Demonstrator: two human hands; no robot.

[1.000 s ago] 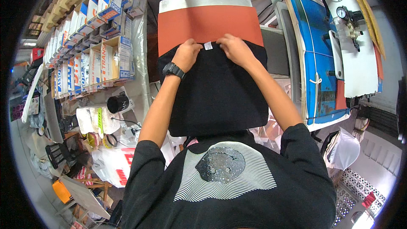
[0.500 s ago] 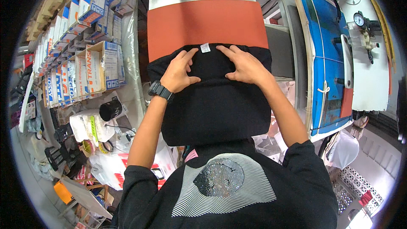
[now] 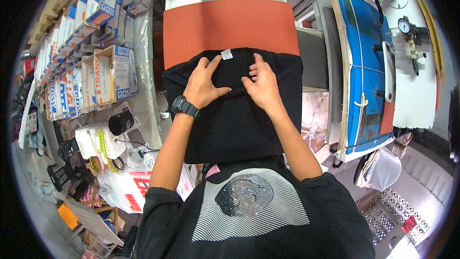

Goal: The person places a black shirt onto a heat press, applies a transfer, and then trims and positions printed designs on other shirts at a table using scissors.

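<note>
Head view: since half a second ago, the right hand [image 3: 262,85] has turned more upright with its fingers closer together while the left hand [image 3: 205,85] stays spread, which suggests the cloth is being eased flat rather than gripped. Both look open, laid over the black cloth [image 3: 230,129] beneath them, its label [image 3: 226,54] just beside the left fingertips. An orange pad [image 3: 230,26] lies beyond the hands, boxes [image 3: 120,74] to their left, a blue panel [image 3: 366,91] to their right; only the hands hide part of the cloth.
</note>
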